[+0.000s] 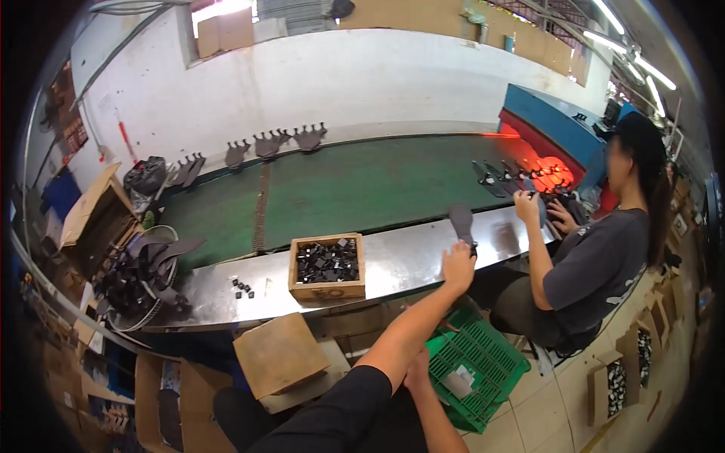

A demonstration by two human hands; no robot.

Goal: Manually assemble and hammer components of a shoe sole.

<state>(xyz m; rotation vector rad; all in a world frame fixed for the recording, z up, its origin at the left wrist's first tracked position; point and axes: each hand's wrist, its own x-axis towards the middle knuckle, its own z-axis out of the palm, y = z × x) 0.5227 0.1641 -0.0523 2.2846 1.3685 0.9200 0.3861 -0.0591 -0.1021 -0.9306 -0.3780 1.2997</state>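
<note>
My left hand (458, 266) reaches out over the steel ledge (400, 260) and grips the near end of a dark shoe sole (461, 219) that lies across the ledge toward the green belt (340, 189). My right hand (417, 371) sits low under my left elbow, mostly hidden by that arm; I cannot make out its fingers. A small wooden box (327, 290) of black pieces stands on the ledge to the left of my left hand. A few loose black pieces (242, 287) lie further left.
A seated co-worker (596, 264) at the right handles dark soles (498, 180) beside a blue machine (544, 113) with a red-lit opening. A green plastic crate (476, 362) and a cardboard box (276, 355) sit below the ledge. A wire basket of soles (143, 279) stands at the left.
</note>
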